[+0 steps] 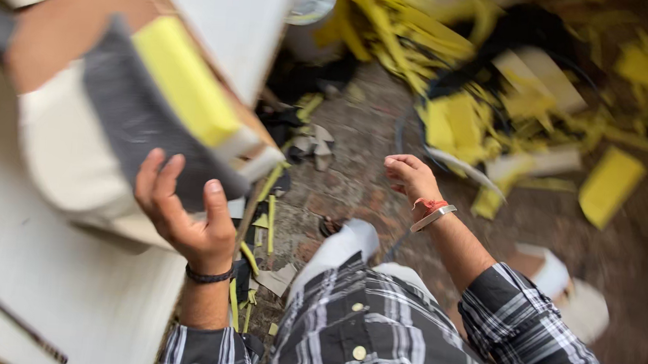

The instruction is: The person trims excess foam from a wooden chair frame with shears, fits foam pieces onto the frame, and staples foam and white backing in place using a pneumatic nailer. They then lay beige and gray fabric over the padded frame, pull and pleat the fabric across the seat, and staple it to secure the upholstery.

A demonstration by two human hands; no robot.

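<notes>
My left hand (185,214) is raised with its fingers spread under a layered block (154,105) of grey and yellow foam with a white edge, holding it up tilted over the white table (44,276). A dark band circles that wrist. My right hand (410,177) hangs out over the brick floor with its fingers curled in and nothing visible in it. That wrist wears an orange thread and a silver bracelet. Both sleeves are black and white plaid.
A heap of yellow foam strips and scraps (458,115) covers the brick floor ahead, with a yellow slab (609,187) to the right. White pieces (567,290) lie by my right arm. A thin dark stick (25,328) rests on the table. A white board (229,16) leans above.
</notes>
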